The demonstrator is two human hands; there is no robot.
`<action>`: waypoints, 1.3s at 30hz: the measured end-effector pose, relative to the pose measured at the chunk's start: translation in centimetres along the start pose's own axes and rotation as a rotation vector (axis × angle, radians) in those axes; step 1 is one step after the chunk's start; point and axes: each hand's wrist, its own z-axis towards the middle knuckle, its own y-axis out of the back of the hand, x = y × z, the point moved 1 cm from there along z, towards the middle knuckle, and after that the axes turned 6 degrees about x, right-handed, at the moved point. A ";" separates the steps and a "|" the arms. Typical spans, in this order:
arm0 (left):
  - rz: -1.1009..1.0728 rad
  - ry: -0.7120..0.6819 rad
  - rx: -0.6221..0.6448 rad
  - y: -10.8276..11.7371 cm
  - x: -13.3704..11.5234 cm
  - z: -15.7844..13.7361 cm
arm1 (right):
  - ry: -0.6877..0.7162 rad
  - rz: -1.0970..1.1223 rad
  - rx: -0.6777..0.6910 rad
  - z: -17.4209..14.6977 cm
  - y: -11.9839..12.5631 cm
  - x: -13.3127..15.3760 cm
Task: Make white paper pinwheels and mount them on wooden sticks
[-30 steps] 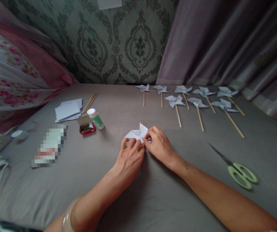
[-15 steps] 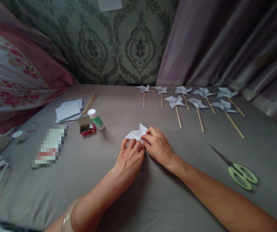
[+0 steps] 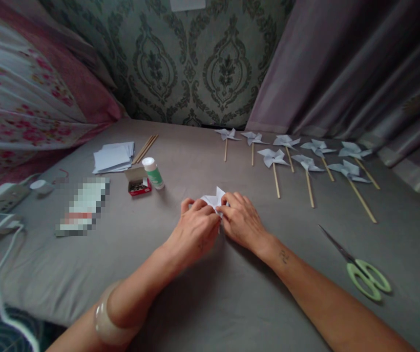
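A white paper pinwheel (image 3: 215, 199) with folded points lies low over the grey cloth, between my two hands. My left hand (image 3: 198, 222) is closed on its near left side, fingers bent down over the paper. From the right, my right hand (image 3: 242, 214) pinches the paper close to its centre. The fingers of both hands almost meet there, and they cover most of the near part. Beyond my left hand stand a white and green glue bottle (image 3: 153, 173) and a small open red box (image 3: 139, 187) of small metal pieces.
Several finished pinwheels on sticks (image 3: 273, 159) lie at the back right. Scissors with green handles (image 3: 364, 274) rest at the right. A stack of white paper (image 3: 113, 157) and loose sticks (image 3: 146, 149) lie back left. A power strip (image 3: 3, 200) with cables sits at the left edge.
The view has shifted and tilted slightly. My left hand has moved further over the paper, covering more of its left side. My right hand keeps its pinch near the centre.
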 end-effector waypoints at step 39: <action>-0.478 0.592 -0.147 -0.7 4.8 1.9 | -0.136 0.201 -0.283 -0.2 -1.0 -2.0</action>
